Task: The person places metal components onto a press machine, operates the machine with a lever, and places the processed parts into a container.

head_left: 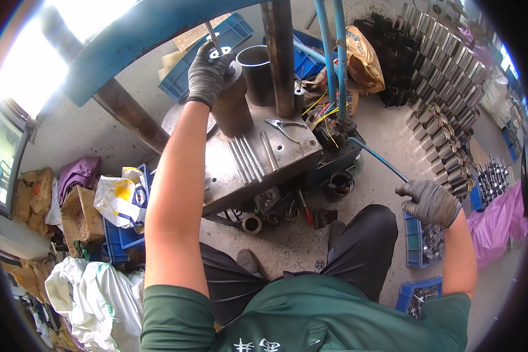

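My left hand [207,76], in a grey glove, reaches up to the press. Its fingers are closed around a round metal piece [221,53] with a pale top, partly hidden by the glove. Just under the hand stands a dark metal cylinder [232,105] on the steel press table [229,190]. A thin rod [211,28] comes down from above, close to the piece. My gloved right hand [431,202], far to the right, is closed at the end of a blue lever [381,159]. Several metal rods [244,159] and pliers [284,129] lie on the table.
A hollow dark cylinder [255,73] stands behind the hand, beside a thick press column [280,58]. The blue crossbeam [135,41] spans above. Stacked metal cylinders [446,58] line the right side. Blue bins of parts [415,240] sit below my right arm; white sacks [97,299] lie left.
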